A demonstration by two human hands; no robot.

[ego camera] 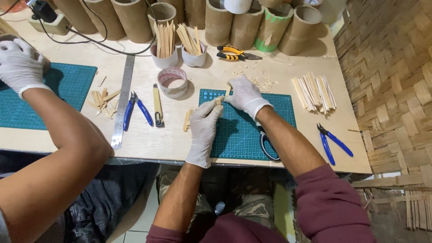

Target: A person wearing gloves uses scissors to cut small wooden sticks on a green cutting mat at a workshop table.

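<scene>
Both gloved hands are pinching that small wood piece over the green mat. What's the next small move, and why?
Probably lower the small wood piece onto the green cutting mat to steady it. The left hand and right hand hold it together in the air just above the mat, and the scissors lie under the right forearm, so neither hand is free for a tool.

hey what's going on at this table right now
A person in white gloves sits at a wooden workbench. Their left hand and right hand pinch a small wooden piece between them over a green cutting mat. Scissors lie under the right forearm, blue cutters and a pile of wooden sticks to the right. A co-worker's gloved hand rests at far left.
</scene>
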